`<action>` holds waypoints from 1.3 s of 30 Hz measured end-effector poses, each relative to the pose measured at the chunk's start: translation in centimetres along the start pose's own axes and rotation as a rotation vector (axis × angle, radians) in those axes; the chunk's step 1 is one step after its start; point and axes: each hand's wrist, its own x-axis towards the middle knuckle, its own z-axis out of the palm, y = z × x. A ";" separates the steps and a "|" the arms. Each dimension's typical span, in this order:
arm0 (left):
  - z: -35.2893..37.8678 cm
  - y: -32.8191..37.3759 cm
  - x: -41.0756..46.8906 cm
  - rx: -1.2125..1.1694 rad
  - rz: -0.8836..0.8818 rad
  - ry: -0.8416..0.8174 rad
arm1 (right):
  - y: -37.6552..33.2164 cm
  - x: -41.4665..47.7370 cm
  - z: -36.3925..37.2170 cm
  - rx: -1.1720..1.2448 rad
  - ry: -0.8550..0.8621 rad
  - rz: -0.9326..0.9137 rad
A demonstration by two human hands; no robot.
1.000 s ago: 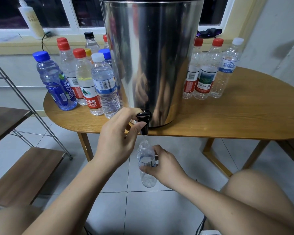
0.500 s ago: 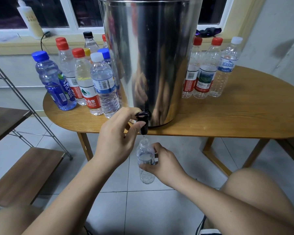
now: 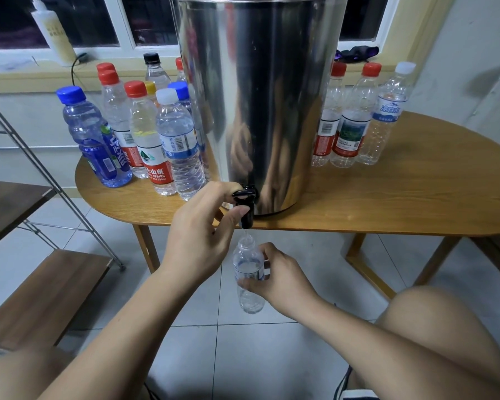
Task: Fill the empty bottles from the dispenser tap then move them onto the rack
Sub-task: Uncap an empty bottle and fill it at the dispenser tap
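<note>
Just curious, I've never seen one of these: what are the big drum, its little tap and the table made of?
The dispenser looks like polished stainless steel: it is shiny grey with mirror-like reflections. Its tap seems to be glossy black plastic. The table shows a light wood grain, though it could be veneer or laminate.

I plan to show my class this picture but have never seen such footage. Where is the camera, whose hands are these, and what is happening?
The camera sits on a person's head, looking forward and down, so these are that person's own arms; no machine is involved. On the wooden table stands a steel dispenser, with a cluster of capped bottles to its left and three bottles to its right. The left hand pinches the black tap at its base. The right hand holds a small uncapped bottle upright beneath the tap. A rack with wooden shelves stands at the left.
</note>
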 end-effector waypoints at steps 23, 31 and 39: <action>-0.1 0.3 0.0 0.002 -0.010 -0.001 | -0.2 -0.2 -0.1 -0.013 -0.013 -0.004; 0.0 0.1 0.0 -0.008 -0.007 0.000 | 0.1 -0.1 0.1 -0.011 0.000 0.006; 0.0 0.1 0.0 -0.010 -0.010 -0.001 | 0.0 0.0 0.0 -0.011 -0.010 0.002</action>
